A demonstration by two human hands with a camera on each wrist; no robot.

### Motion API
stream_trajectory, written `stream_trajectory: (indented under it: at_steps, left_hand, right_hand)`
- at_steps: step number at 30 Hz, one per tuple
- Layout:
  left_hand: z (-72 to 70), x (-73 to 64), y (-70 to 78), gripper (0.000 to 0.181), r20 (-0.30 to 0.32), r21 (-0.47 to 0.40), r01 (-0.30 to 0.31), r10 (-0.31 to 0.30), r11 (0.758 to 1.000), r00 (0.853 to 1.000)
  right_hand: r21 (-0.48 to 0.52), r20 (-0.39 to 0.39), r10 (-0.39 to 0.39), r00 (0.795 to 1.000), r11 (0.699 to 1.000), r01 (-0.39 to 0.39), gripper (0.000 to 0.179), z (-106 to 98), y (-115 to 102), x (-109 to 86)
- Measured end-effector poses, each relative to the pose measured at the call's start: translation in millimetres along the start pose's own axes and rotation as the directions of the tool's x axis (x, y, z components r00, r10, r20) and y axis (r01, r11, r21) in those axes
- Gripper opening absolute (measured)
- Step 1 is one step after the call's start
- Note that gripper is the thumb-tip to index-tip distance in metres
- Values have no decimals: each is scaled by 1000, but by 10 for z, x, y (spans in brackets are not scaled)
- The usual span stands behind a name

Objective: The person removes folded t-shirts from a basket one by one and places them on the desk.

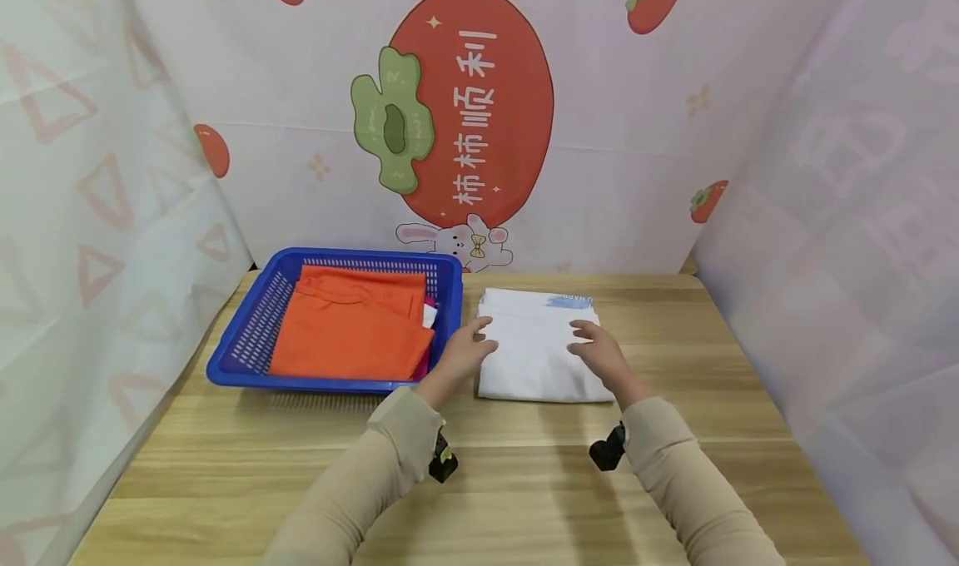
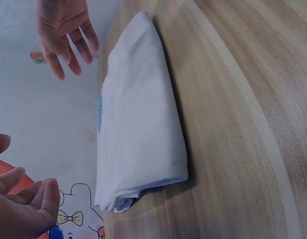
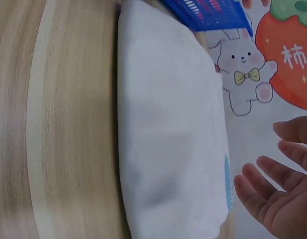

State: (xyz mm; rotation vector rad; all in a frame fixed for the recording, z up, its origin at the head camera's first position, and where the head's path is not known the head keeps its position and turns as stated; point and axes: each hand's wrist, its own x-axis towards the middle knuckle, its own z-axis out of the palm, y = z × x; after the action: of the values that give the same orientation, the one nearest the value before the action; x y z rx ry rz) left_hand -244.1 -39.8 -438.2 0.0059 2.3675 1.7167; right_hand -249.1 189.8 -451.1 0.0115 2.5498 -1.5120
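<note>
A white folded garment with a blue print near its far edge lies flat on the wooden table, thick and layered at its near fold. My left hand is over its left edge, fingers loosely bent and holding nothing. Over the right side hangs my right hand, its fingers apart and pointing inward. Both wrist views show a gap between the hands and the white garment. In the right wrist view the right hand has its palm turned toward the cloth.
Left of the white garment stands a blue plastic basket. It holds a folded orange garment, with magenta and white cloth showing beneath at its right. A printed curtain closes the table's back, and pale curtains hang at both sides.
</note>
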Motion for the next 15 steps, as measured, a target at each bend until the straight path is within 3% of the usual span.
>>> stream_trajectory:
  at_steps: [4,8,15]
  left_hand:
    - [-130,-76,4,46,-16,-73,-35,34,997,999]
    - [-266,-138,-38,44,-50,-90,-55,51,994,997]
    - [-512,-211,-134,43,-76,-121,-41,32,992,997]
  right_hand:
    - [65,15,1,1000,998,-2,45,159,-114,-33]
    - [102,45,-20,999,995,16,45,346,-219,-65]
    - [215,43,-55,998,976,44,42,618,-381,-118]
